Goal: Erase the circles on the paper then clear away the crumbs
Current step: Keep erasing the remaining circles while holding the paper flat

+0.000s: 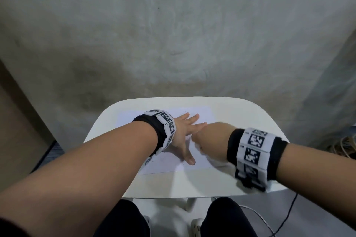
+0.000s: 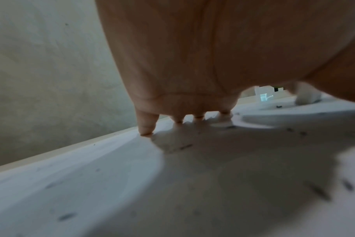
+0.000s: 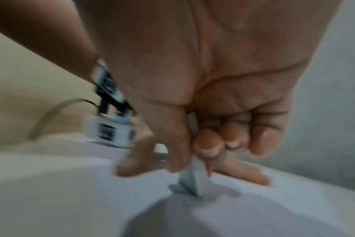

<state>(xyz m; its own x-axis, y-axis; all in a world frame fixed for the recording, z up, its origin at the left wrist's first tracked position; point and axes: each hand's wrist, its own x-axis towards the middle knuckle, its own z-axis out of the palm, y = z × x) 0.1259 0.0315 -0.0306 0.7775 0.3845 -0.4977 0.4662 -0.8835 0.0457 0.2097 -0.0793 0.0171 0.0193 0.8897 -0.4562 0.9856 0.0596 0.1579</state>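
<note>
– What's the table [image 1: 221, 107] made of?

– It looks like smooth white plastic or lacquer with a soft sheen. The paper [image 1: 167, 163] on it, lower middle of the head view, is thin and matt.

– And the eraser [image 3: 195, 179]?

– A pale, dull block, rubbery-looking, though the right wrist view is blurred. Dark crumbs [image 2: 185, 146] lie on the sheet like rough little rolls.

– The wall [image 1: 173, 25]?

– Bare grey plaster or concrete filling the upper frame, matt, blotchy and uneven.

– The wristbands [image 1: 254, 152]?

– Black cloth straps carrying white, hard-looking tiles with printed black patterns.
</note>
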